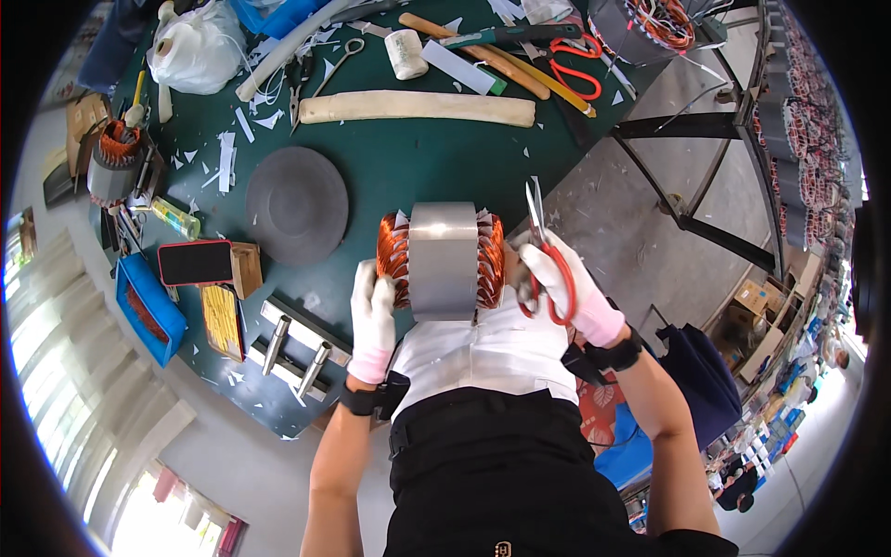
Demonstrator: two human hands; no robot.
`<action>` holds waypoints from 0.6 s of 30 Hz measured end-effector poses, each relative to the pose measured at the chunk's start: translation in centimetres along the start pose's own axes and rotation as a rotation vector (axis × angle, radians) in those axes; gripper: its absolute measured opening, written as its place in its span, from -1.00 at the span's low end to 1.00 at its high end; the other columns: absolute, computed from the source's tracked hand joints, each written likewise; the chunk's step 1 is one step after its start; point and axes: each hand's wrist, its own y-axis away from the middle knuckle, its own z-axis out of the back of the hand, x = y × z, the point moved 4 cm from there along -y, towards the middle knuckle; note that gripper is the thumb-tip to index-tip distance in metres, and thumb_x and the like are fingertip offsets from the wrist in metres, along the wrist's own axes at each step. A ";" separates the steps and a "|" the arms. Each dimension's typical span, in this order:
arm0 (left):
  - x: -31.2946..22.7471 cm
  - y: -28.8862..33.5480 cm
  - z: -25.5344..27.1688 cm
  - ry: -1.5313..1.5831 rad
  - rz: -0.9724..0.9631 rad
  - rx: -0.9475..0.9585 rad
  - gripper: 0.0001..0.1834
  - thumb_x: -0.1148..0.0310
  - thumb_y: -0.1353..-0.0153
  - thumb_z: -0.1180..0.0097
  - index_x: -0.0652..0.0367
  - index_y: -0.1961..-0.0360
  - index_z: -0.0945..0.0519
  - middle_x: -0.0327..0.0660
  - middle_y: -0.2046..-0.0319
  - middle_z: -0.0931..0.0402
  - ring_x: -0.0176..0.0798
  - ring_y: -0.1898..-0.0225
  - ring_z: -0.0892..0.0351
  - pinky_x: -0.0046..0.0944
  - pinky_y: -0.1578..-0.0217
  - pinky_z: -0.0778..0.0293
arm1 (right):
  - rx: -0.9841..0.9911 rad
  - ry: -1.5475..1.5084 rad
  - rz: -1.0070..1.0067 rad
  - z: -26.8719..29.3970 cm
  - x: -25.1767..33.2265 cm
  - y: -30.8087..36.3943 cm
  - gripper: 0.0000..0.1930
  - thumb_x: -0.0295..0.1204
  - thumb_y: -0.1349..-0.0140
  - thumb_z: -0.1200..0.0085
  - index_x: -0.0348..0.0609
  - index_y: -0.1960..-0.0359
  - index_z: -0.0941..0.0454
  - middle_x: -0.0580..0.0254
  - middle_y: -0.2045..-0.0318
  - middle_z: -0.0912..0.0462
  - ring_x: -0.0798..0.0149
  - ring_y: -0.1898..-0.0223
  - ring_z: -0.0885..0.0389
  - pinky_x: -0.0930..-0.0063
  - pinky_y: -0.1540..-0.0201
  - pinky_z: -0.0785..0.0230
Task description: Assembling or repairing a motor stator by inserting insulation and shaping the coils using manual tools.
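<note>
A motor stator point(443, 265) with a grey steel core lies on its side in front of me, at the near edge of the green table. Orange copper windings with white insulation slips bulge from both its ends. My left hand point(373, 311), in a white glove, grips the left winding end. My right hand point(571, 288), also gloved, holds red-handled scissors point(561, 278) beside the right winding end. Their blades point away from me, slightly apart. Some of the right fingers are hidden behind the handles.
A round grey disc point(297, 205) lies left of the stator. Beyond are a pale flat stick point(418, 108), another pair of red scissors point(575, 70) and a hammer-like tool point(510, 35). A phone point(195, 263), a blue tray point(151, 306) and metal bars point(302, 343) sit at left.
</note>
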 end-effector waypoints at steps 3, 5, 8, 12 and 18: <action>-3.4 -2.2 -1.9 0.135 0.331 0.146 -0.67 0.17 -0.30 0.09 0.28 0.29 -0.49 -0.32 0.51 -0.48 -0.53 0.54 -0.40 -0.46 0.51 -0.34 | -0.095 0.150 0.259 -0.5 -0.4 -2.7 -0.79 -0.51 -0.13 -0.05 -0.21 0.21 -0.36 0.35 0.44 -0.44 0.53 0.51 -0.41 0.66 0.50 -0.28; -1.7 -3.6 -1.5 0.019 0.308 0.006 -0.65 0.14 -0.29 0.05 0.27 0.35 -0.51 -0.35 0.57 -0.45 -0.55 0.58 -0.37 -0.47 0.55 -0.30 | -0.076 0.154 0.221 -2.4 1.6 -3.3 -0.80 -0.57 -0.09 -0.06 -0.22 0.23 -0.38 0.41 0.45 -0.42 0.57 0.48 -0.36 0.69 0.44 -0.24; -2.1 -5.3 -2.4 -0.037 0.246 -0.135 -0.63 0.12 -0.26 -0.01 0.25 0.44 -0.52 -0.40 0.66 -0.39 -0.58 0.64 -0.30 -0.50 0.60 -0.23 | -0.099 0.101 0.306 -1.6 2.5 -5.2 -0.79 -0.56 -0.09 -0.08 -0.21 0.22 -0.39 0.43 0.45 -0.43 0.58 0.49 -0.35 0.69 0.44 -0.25; -2.4 -6.4 -2.8 0.110 0.027 -0.194 -0.70 0.21 -0.25 -0.06 0.30 0.29 -0.54 -0.40 0.51 -0.43 -0.59 0.50 -0.30 -0.53 0.48 -0.24 | -0.155 0.384 0.384 -2.1 6.0 -4.5 -0.80 -0.45 -0.15 -0.10 -0.20 0.22 -0.42 0.40 0.49 -0.44 0.61 0.47 -0.33 0.69 0.43 -0.25; -1.8 -6.8 -2.2 0.084 -0.180 -0.187 -0.66 0.27 -0.26 -0.05 0.34 0.08 -0.53 -0.35 0.33 -0.51 -0.55 0.33 -0.37 -0.50 0.28 -0.33 | 0.304 -0.038 0.157 -1.5 4.3 0.4 -0.57 -0.07 -0.36 0.26 -0.25 0.18 -0.38 0.32 0.63 -0.45 0.42 0.61 -0.47 0.60 0.49 -0.37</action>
